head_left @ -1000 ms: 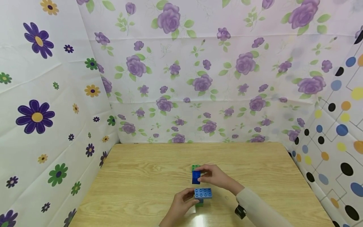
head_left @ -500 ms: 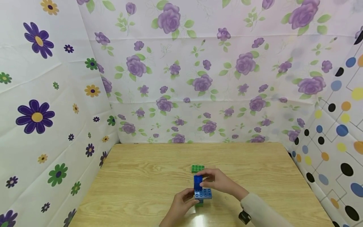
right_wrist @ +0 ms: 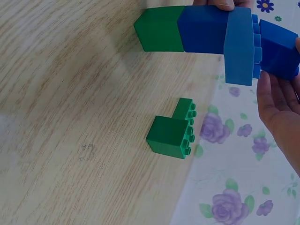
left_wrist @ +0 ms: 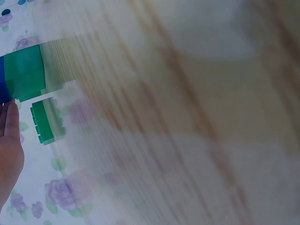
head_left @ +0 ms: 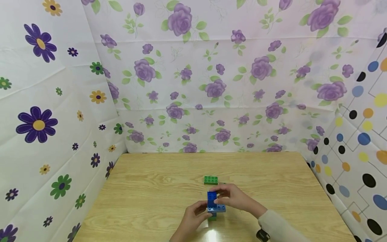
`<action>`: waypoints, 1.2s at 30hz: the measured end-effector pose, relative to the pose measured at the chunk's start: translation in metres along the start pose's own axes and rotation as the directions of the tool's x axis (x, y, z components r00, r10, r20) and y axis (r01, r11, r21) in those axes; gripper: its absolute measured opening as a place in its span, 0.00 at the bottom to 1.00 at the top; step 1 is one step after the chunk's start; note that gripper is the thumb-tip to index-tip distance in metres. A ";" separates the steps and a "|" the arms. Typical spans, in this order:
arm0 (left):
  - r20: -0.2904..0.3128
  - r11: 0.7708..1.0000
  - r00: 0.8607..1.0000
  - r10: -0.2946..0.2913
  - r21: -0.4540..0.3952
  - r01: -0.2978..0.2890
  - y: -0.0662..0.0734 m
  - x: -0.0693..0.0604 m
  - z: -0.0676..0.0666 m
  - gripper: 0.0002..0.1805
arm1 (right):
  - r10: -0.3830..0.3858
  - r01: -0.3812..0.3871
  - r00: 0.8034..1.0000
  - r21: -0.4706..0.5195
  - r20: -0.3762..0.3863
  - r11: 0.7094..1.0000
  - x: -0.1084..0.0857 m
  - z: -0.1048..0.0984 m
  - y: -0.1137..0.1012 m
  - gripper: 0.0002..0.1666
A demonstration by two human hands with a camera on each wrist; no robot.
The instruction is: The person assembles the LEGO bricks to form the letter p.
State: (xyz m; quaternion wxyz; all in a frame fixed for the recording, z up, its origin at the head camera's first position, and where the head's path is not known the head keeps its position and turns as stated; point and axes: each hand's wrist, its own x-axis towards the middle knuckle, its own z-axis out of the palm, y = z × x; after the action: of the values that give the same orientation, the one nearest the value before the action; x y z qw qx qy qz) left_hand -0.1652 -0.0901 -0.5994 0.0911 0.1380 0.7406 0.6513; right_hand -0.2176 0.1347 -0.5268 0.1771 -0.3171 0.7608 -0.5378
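Observation:
My left hand (head_left: 193, 215) grips a small tower of toy building bricks from its left side. In the right wrist view the tower has a green brick (right_wrist: 159, 29) at its base, a dark blue brick (right_wrist: 204, 30) above, then a wider light blue brick (right_wrist: 239, 51). My right hand (head_left: 234, 197) pinches another dark blue brick (head_left: 212, 199) at the left end of the light blue brick's top. The right wrist view shows this upper brick slightly tilted against the studs; whether it is pressed down fully I cannot tell. In the left wrist view only the tower's lower part shows.
Behind the tower a green brick (head_left: 211, 180) lies on the wooden table (head_left: 151, 188). The right wrist view shows two loose green pieces, a nearer one (right_wrist: 168, 136) and a farther one (right_wrist: 183, 108). Flowered cloth walls (head_left: 196, 84) enclose the table's back and sides.
My right hand has brought the dark blue brick toward me and down, from in front of the green brick onto the light blue one. My left hand stays in place.

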 end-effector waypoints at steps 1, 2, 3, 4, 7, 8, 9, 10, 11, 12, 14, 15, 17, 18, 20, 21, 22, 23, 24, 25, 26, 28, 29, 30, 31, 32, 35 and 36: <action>0.001 1.000 1.000 -0.001 -0.001 0.001 0.000 0.000 0.000 0.19 | -0.003 0.003 1.000 0.002 0.002 1.000 0.000 0.000 0.000 0.23; 0.002 1.000 1.000 -0.002 -0.002 0.002 0.000 0.000 0.000 0.19 | -0.006 0.006 1.000 0.002 0.004 1.000 -0.001 0.000 0.000 0.22; 0.004 1.000 1.000 -0.004 -0.002 0.004 0.000 0.000 0.000 0.19 | -0.008 0.008 1.000 0.005 0.007 1.000 -0.001 0.000 0.000 0.22; 0.005 1.000 1.000 -0.005 -0.003 0.005 0.001 0.000 0.000 0.19 | -0.012 0.012 1.000 0.005 0.008 1.000 -0.002 0.000 0.000 0.23; 0.006 1.000 1.000 -0.002 -0.004 0.002 0.001 0.000 0.000 0.19 | -0.020 0.020 1.000 0.003 0.014 1.000 -0.003 0.000 0.001 0.24; 0.006 1.000 1.000 -0.001 -0.004 0.001 0.001 0.001 0.000 0.19 | -0.023 0.023 1.000 0.005 0.016 1.000 -0.003 0.000 0.001 0.24; 0.005 1.000 1.000 -0.001 -0.005 0.001 0.000 0.001 0.000 0.19 | -0.025 0.025 1.000 0.007 0.017 1.000 -0.003 0.000 0.001 0.24; 0.005 1.000 1.000 -0.001 -0.006 0.001 0.000 0.001 0.000 0.19 | -0.025 0.025 1.000 0.011 0.018 1.000 -0.003 0.000 0.001 0.23; 0.006 1.000 1.000 -0.001 -0.007 0.001 0.000 0.001 0.000 0.19 | -0.023 0.023 1.000 0.016 0.021 1.000 -0.003 0.000 0.000 0.23; 0.006 1.000 1.000 -0.003 -0.009 0.003 0.000 0.001 0.000 0.19 | -0.020 0.020 1.000 0.018 0.022 1.000 -0.004 0.000 0.000 0.22; 0.006 1.000 1.000 -0.006 -0.008 0.006 0.000 0.001 0.000 0.19 | -0.013 0.012 1.000 0.025 0.027 1.000 -0.004 0.001 -0.001 0.22; 0.006 1.000 1.000 -0.008 -0.009 0.008 -0.001 0.001 0.000 0.20 | -0.011 0.010 1.000 0.027 0.028 1.000 -0.004 0.001 -0.001 0.21; 0.006 1.000 1.000 -0.011 -0.009 0.011 -0.001 0.001 0.000 0.20 | -0.008 0.007 1.000 0.027 0.031 1.000 -0.005 0.001 -0.002 0.22; 0.005 1.000 1.000 -0.013 -0.008 0.013 -0.001 0.001 0.000 0.20 | -0.009 0.008 1.000 0.024 0.030 1.000 -0.005 0.001 -0.002 0.22; 0.005 1.000 1.000 -0.019 -0.009 0.019 0.000 0.001 0.000 0.19 | -0.013 0.012 1.000 0.021 0.027 1.000 -0.004 0.001 -0.002 0.22; 0.006 1.000 1.000 -0.021 -0.011 0.021 0.000 0.001 0.000 0.19 | -0.015 0.014 1.000 0.020 0.026 1.000 -0.004 0.002 -0.001 0.22; 0.007 1.000 1.000 -0.022 -0.010 0.022 0.000 0.001 0.000 0.19 | -0.014 0.014 1.000 0.018 0.024 1.000 -0.004 0.002 -0.001 0.22; 0.007 1.000 1.000 -0.023 -0.008 0.023 0.000 0.001 0.000 0.19 | -0.016 0.015 1.000 0.019 0.023 1.000 -0.004 0.002 -0.002 0.22; 0.008 1.000 1.000 -0.024 -0.006 0.024 0.000 0.001 0.000 0.19 | -0.016 0.016 1.000 0.018 0.021 1.000 -0.004 0.002 -0.002 0.22; 0.009 1.000 1.000 -0.023 -0.005 0.024 0.000 0.001 0.000 0.19 | -0.015 0.015 1.000 0.020 0.020 1.000 -0.004 0.002 -0.002 0.22; 0.010 1.000 1.000 -0.020 -0.003 0.020 0.000 0.001 0.000 0.19 | -0.013 0.013 1.000 0.024 0.020 1.000 -0.004 0.003 -0.003 0.22; 0.010 1.000 1.000 -0.016 -0.003 0.016 0.000 0.001 0.000 0.19 | -0.010 0.009 1.000 0.031 0.018 0.999 -0.005 0.003 -0.003 0.22; 0.010 1.000 1.000 -0.014 -0.003 0.014 -0.001 0.001 0.000 0.19 | -0.011 0.010 1.000 0.035 0.018 0.999 -0.005 0.004 -0.004 0.22; 0.011 1.000 1.000 -0.010 -0.004 0.011 -0.001 0.001 -0.001 0.19 | -0.011 0.011 1.000 0.036 0.017 0.999 -0.005 0.004 -0.004 0.22; 0.011 1.000 1.000 -0.008 -0.007 0.008 -0.001 0.001 -0.001 0.19 | -0.018 0.018 1.000 0.039 0.016 0.999 -0.005 0.004 -0.004 0.22; 0.010 1.000 1.000 -0.007 -0.007 0.007 -0.001 0.001 -0.001 0.19 | -0.020 0.020 1.000 0.039 0.015 0.999 -0.005 0.004 -0.004 0.22; 0.011 1.000 1.000 -0.007 -0.006 0.007 -0.002 0.001 -0.001 0.19 | -0.021 0.021 1.000 0.040 0.007 0.999 -0.005 0.005 -0.004 0.22; 0.011 1.000 1.000 -0.008 -0.004 0.008 -0.002 0.001 -0.001 0.19 | -0.021 0.021 1.000 0.040 0.004 0.999 -0.005 0.005 -0.003 0.22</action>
State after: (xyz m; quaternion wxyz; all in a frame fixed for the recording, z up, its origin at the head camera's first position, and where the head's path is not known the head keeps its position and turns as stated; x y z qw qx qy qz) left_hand -0.1669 -0.0911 -0.6010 0.0983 0.1382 0.7392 0.6517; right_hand -0.2096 0.1337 -0.5260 0.1794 -0.3225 0.7463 -0.5539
